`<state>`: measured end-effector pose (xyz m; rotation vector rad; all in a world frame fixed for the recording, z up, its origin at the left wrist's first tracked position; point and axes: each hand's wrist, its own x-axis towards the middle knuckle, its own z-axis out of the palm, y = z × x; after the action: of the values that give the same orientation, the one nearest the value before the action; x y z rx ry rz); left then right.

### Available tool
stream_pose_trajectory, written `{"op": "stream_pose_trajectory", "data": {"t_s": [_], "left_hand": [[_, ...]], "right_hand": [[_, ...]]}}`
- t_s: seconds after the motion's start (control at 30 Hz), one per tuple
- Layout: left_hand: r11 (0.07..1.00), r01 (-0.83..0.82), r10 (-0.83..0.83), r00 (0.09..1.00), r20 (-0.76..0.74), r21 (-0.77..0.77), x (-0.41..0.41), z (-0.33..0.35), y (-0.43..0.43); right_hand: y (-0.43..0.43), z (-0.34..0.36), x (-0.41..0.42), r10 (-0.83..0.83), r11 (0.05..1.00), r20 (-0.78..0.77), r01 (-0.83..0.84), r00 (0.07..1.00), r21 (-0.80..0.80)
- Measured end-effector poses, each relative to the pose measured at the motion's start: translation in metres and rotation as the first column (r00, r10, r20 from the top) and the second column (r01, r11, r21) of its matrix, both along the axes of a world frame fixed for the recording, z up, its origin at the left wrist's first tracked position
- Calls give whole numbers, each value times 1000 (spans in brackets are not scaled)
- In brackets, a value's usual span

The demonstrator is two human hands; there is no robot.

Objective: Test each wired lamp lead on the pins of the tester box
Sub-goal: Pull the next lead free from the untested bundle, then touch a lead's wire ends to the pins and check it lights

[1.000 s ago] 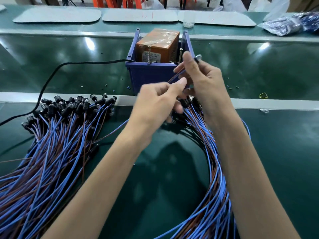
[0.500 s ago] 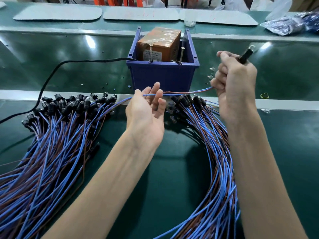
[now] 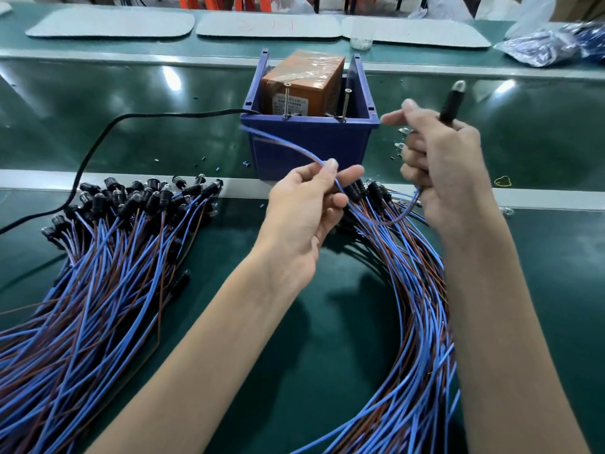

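Wire (image 3: 288,144) is pinched between thumb and forefinger of the left hand (image 3: 304,208). The lamp (image 3: 453,99) is gripped by the right hand's (image 3: 448,168) curled fingers.

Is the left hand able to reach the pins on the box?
Probably yes: the left hand, pinching a blue wire, hovers just before the blue bin, and nothing blocks the pins.

Both bare forearms reach forward. The left hand (image 3: 307,198) pinches a lamp lead's blue wire (image 3: 294,148) between thumb and forefinger; the right hand (image 3: 448,168), held higher, curls its fingers round that lead's black lamp holder (image 3: 451,103).
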<state>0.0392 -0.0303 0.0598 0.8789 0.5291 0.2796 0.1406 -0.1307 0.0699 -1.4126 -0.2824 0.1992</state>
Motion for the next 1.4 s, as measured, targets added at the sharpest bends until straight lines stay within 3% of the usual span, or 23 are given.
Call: {"op": "stream_pose_trajectory", "data": {"t_s": [0.17, 0.3, 0.5, 0.63, 0.8, 0.9, 1.0, 1.17, 1.4], "left_hand": [[903, 222, -206, 975, -81, 368, -3, -3, -7], [812, 389, -354, 921, -163, 436, -6, -3, -8], [732, 440, -393, 896, -205, 520, -8, -1, 1], [805, 287, -283, 955, -89, 519, -7, -2, 4], [797, 47, -61, 998, 3, 602, -1, -9, 16], [723, -58, 46, 998, 36, 689, 0, -11, 26], [571, -86, 134, 991, 11, 817, 2, -15, 37], [315, 92, 226, 959, -169, 945, 1, -15, 53], [172, 199, 319, 915, -246, 965, -5, -9, 67]], "right_hand": [[6, -3, -6, 164, 949, -22, -164, 986, -270], [5, -2, -14, 292, 908, -53, -294, 955, -299], [2, 3, -17, 355, 896, -6, -342, 935, -284], [6, 3, -19, 365, 893, 30, -341, 930, -295], [10, 1, -17, 297, 911, 57, -265, 953, -317], [10, 2, -15, 248, 925, 73, -213, 966, -315], [8, 2, -12, 194, 942, 73, -165, 978, -292], [10, -4, -10, 181, 945, 56, -158, 982, -286], [15, -5, -9, 91, 974, 12, -87, 996, -212]]}}
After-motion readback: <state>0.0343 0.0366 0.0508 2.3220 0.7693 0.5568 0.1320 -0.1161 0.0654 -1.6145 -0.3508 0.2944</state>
